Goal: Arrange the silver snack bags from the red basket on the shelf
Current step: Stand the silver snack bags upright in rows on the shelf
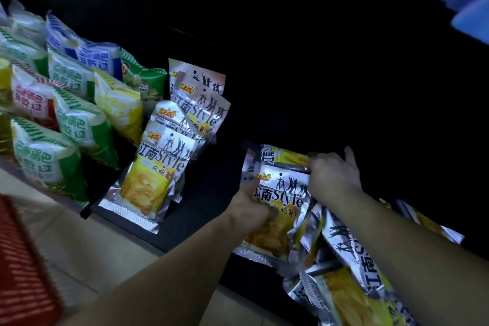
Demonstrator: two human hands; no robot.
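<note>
We have several silver snack bags (164, 161) standing on the shelf (195, 219). Our left hand (248, 209) and right hand (333, 174) curl their fingers (266, 216) round the next bag (283, 193), and a loose heap (352, 254) waits beside it.

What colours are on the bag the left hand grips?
The bag: silver, with yellow chips and black dancer silhouettes; head view.

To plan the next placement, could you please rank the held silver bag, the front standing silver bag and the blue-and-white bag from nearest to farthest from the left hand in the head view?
1. Held silver bag: gripped by the left hand itself.
2. Front standing silver bag: upright, off to its left.
3. Blue-and-white bag: far back on the left.
</note>
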